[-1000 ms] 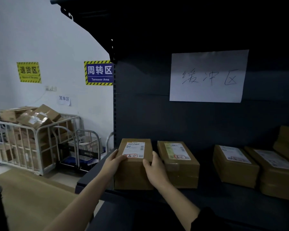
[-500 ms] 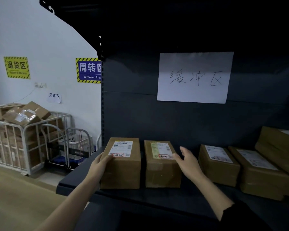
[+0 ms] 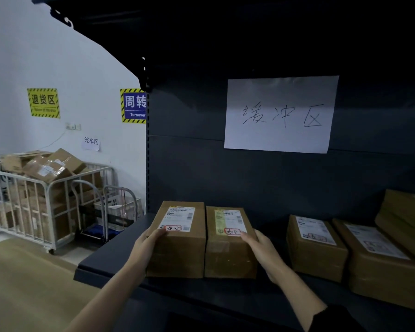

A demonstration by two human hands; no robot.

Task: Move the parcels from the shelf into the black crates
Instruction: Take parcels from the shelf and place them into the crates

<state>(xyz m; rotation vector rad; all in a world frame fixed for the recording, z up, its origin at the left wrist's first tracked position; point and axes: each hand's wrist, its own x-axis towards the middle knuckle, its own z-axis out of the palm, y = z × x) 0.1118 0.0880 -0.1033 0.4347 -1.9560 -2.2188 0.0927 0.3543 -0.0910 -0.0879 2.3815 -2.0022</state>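
Note:
Two brown cardboard parcels stand side by side, touching, on the dark shelf (image 3: 120,255). My left hand (image 3: 147,245) presses flat against the left side of the left parcel (image 3: 177,250). The outer right side of the right parcel (image 3: 228,252) is held by my right hand (image 3: 261,248). Together the hands squeeze the pair from both outer sides. Both parcels rest on the shelf board and carry white labels with red-framed writing. No black crate is in view.
More brown parcels (image 3: 314,245) (image 3: 379,262) lie on the shelf to the right, with a stacked one (image 3: 407,219) at the far right. A handwritten paper sign (image 3: 280,113) hangs on the shelf back. A white cage cart (image 3: 34,202) with boxes stands at the left wall.
My right hand left the gap between the two parcels, swung right and now lies against the right parcel's outer side. The left hand stays on the left parcel.

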